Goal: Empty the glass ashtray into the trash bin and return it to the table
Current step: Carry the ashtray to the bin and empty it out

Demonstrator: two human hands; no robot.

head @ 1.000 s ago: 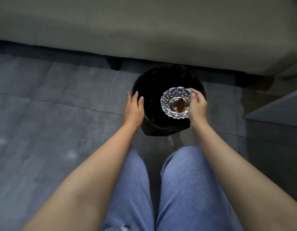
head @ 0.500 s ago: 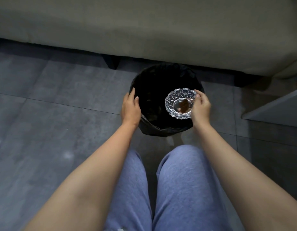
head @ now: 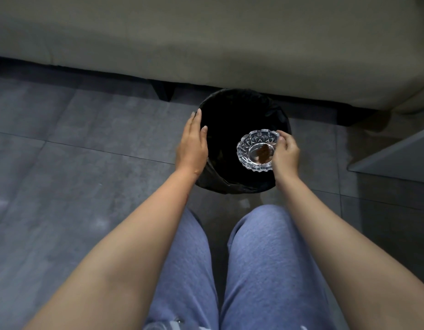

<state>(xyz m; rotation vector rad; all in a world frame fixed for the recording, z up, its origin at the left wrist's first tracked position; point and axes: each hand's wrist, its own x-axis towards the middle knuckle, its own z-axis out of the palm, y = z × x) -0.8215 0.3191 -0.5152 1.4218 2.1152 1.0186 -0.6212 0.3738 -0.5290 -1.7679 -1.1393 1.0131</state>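
A round cut-glass ashtray with brown ash in its bowl hangs over the right side of the open trash bin, which is lined with a black bag. My right hand grips the ashtray by its right rim and holds it roughly level, tilted slightly. My left hand lies flat against the bin's left rim, fingers together, thumb over the edge. The bin's inside is dark and its contents cannot be made out.
The bin stands on grey floor tiles right against the front of a beige sofa. A grey table corner juts in at the right. My knees in blue trousers are just below the bin.
The ashtray has shifted a little lower and to the right over the bin, and the ash now lies toward my right hand. My left hand has slid further along the bin's left rim.
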